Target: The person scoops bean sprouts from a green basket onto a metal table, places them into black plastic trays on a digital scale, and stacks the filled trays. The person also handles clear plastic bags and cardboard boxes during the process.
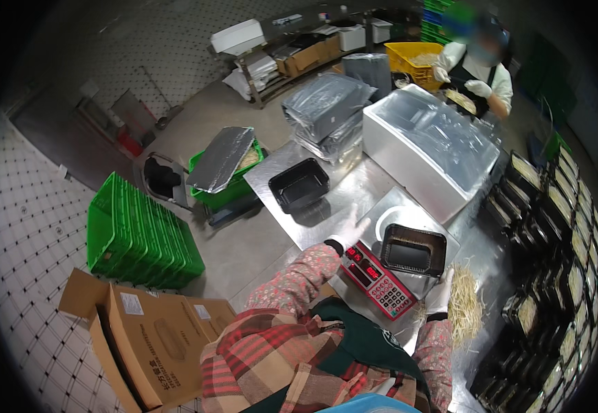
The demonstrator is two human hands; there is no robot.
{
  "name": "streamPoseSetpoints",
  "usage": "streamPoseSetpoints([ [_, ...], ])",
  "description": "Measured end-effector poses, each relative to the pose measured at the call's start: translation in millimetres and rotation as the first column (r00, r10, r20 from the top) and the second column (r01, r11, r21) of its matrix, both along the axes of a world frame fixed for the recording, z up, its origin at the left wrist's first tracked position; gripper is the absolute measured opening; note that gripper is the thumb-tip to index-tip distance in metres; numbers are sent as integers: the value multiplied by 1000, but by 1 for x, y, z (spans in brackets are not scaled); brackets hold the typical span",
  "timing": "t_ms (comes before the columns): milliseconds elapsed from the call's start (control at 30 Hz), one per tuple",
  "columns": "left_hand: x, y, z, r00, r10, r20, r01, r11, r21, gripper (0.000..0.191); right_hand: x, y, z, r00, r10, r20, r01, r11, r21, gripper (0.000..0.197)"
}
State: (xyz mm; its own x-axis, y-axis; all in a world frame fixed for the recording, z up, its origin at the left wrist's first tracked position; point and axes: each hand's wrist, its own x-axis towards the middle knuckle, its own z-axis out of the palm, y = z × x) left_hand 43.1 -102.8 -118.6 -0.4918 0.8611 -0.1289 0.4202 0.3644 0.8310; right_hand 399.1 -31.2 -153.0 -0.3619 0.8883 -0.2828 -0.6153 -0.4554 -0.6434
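Observation:
A black plastic tray (413, 251) rests on the steel platform of a digital scale (379, 281) with a red keypad panel and lit red digits. My left hand (349, 232), in a white glove, is left of the platform with fingers apart and nothing in it. My right hand (439, 295), also gloved, lies beside the tray's near right corner; its fingertips are partly hidden, so a grip on the rim cannot be made out. Just right of that hand is a loose heap of thin pale strands (466, 307), like sprouts or slender mushrooms. Another black tray (299, 185) sits farther left on the steel table (273, 170).
Stacked filled black trays (552, 279) line the right side. A white foam box (412, 160) and plastic-wrapped grey stacks (325, 106) stand at the back. Green crates (144, 237) and cardboard cartons (159, 340) are at left. A co-worker (477, 77) works behind the foam box.

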Motion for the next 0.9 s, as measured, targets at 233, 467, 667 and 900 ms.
streamPoseSetpoints([
  [233, -21, -11, 8, 979, -20, -201, 27, 999, 29, 68, -33, 3, 11, 993, -49, 107, 65, 988, -142, 76],
  [467, -93, 22, 8, 954, 35, -296, -79, 987, -138, 56, -100, 19, -11, 999, 6, -32, -11, 989, -150, 77],
  [667, -67, -5, 56, 949, 98, -300, 72, 858, 508, 38, -86, -26, 44, 817, 213, 535, -268, 963, 25, 66],
  [900, 132, -71, 136, 659, -593, 463, 390, 796, 464, 31, 103, -51, 129, 572, -256, 779, -170, 893, 418, 65],
])
